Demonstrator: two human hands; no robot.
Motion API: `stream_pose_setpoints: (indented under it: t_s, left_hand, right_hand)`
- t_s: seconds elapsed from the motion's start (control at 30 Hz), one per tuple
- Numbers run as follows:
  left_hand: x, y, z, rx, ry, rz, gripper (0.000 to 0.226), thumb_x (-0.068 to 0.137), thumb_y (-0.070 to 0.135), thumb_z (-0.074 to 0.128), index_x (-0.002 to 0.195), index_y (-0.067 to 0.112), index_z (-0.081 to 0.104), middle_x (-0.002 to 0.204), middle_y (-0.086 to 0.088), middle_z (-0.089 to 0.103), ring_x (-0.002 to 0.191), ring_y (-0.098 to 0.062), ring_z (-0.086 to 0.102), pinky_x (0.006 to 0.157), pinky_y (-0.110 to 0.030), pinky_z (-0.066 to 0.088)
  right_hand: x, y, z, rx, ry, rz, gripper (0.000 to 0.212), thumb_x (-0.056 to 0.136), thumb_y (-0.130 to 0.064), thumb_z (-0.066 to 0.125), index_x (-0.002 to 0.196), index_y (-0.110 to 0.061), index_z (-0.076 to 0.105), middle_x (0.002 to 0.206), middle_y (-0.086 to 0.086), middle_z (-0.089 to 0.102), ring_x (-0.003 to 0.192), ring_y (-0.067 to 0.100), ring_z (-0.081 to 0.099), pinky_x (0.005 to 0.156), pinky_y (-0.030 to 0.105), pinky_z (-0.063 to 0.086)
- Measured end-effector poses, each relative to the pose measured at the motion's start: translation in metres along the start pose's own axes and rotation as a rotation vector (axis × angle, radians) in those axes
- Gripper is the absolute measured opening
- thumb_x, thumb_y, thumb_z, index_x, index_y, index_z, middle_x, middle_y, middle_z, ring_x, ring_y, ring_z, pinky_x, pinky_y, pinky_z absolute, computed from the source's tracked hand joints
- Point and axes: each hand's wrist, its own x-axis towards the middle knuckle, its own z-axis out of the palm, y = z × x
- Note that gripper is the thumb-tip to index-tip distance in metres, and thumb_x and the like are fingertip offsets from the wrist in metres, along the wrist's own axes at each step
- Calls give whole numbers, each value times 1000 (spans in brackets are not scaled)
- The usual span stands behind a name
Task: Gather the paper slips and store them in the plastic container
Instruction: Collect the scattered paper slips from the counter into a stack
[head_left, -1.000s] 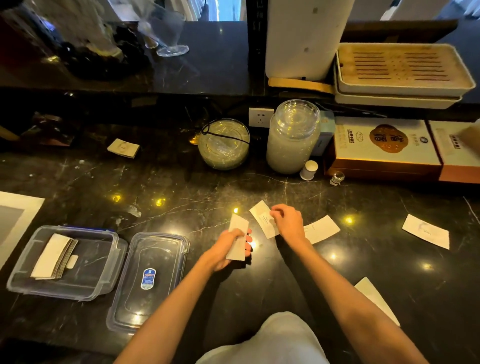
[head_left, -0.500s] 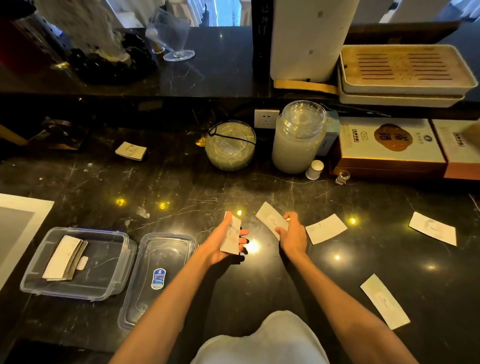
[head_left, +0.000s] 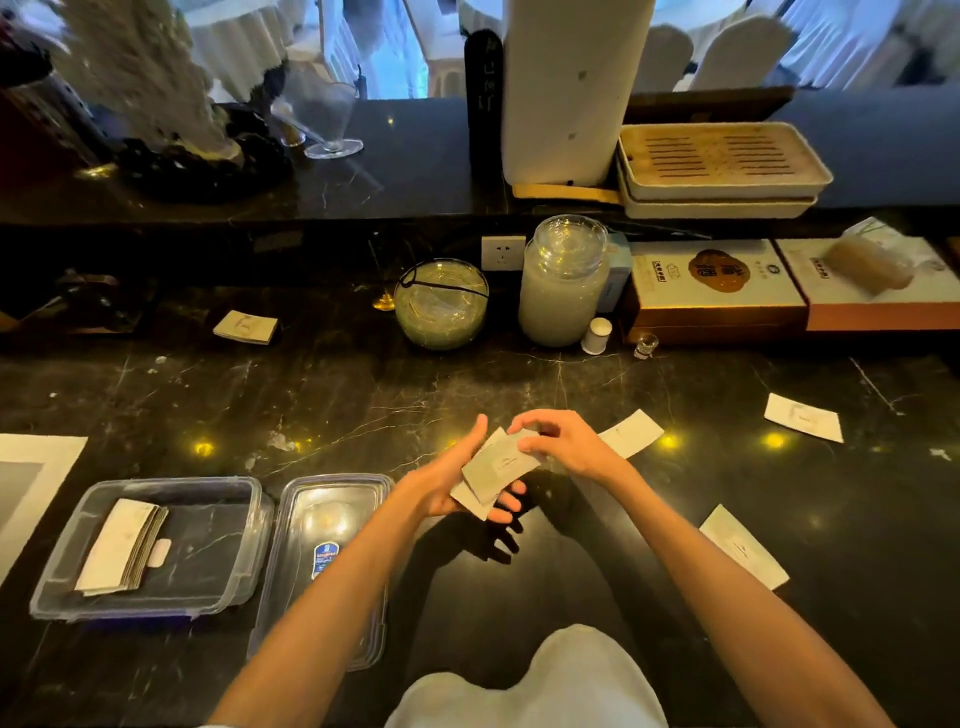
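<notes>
Right hand (head_left: 563, 447) has brought second pale paper slip (head_left: 501, 460) onto slip in left hand (head_left: 457, 480) — both hands now pinch small stack above black marble counter (head_left: 363, 405). Three loose slips remain right; clear plastic container (head_left: 150, 545) left, open, holds bundle — storing not yet done.

Glossy black marble counter (head_left: 363, 405); clear plastic container (head_left: 228, 545); matt paper slips (head_left: 498, 462).

We are extending both bare forearms forward; our left hand (head_left: 457, 483) is cupping palm-up, our right hand (head_left: 563, 441) is pinching above it.
</notes>
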Motion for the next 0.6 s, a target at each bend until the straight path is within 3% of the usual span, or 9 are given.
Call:
stream_pose_setpoints:
  t_s: [0.17, 0.23, 0.37, 0.47, 0.6]
  left_hand:
    - [-11, 1, 9, 163, -52, -26, 78, 91, 71, 33, 137, 10, 48, 110, -16, 65, 89, -26, 68, 75, -37, 60]
    - [-11, -2, 12, 243, -46, 6, 69, 92, 65, 40, 139, 14, 44, 110, -15, 66, 84, -23, 68, 71, -35, 60]
    - [1, -8, 19, 295, -64, 27, 59, 97, 54, 44, 140, 15, 39, 106, -15, 65, 77, -22, 66, 67, -35, 60]
    - [11, -9, 30, 308, -95, 21, 49, 101, 47, 43, 140, 20, 35, 102, -14, 66, 74, -22, 67, 65, -35, 61]
    - [24, -12, 44, 303, -139, 11, 46, 101, 46, 45, 140, 25, 36, 103, -13, 66, 78, -23, 68, 67, -36, 60]
  right_hand:
    - [-13, -13, 18, -109, -21, 27, 23, 90, -8, 61, 110, -17, 70, 94, -12, 65, 88, 2, 61, 79, 25, 50]
    - [-20, -14, 23, -108, 18, 30, 22, 90, -8, 62, 103, -23, 72, 93, -15, 66, 90, 4, 61, 86, 29, 50]
    - [-35, -9, 27, -168, 160, 51, 25, 90, -13, 63, 92, -37, 71, 93, -16, 60, 92, 0, 57, 84, 25, 44]
    - [-49, 1, 26, -216, 270, 58, 20, 89, -18, 64, 98, -34, 72, 100, -8, 52, 97, 6, 53, 89, 23, 44]
    - [-72, 12, 17, -135, 357, 71, 31, 92, -15, 63, 117, -31, 69, 115, -8, 54, 108, 4, 53, 96, 21, 44]
